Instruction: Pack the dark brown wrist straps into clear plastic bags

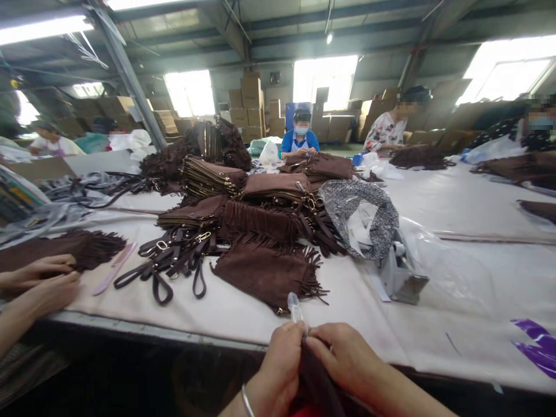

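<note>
At the table's front edge my left hand (280, 356) and my right hand (345, 350) meet, fingers closed. A small clear plastic wrapper (295, 307) sticks up from my left fingertips. A dark brown strap-like piece (320, 385) hangs down between my hands, its upper end pinched by my right fingers. The exact grip point is hidden behind the fingers. Just beyond lies a brown fringed pouch (264, 269), flat on the table, its lower corner near the wrapper. Dark wrist straps (174, 252) with gold clasps are spread to its left.
Stacked brown pouches (273, 188) rise behind. To the right are a grey speckled cloth item (360, 214), a tape dispenser (402, 278), clear plastic film (452, 266) and a purple shiny piece (538, 344). A co-worker's hands (43, 281) and a pink comb (115, 269) are at left.
</note>
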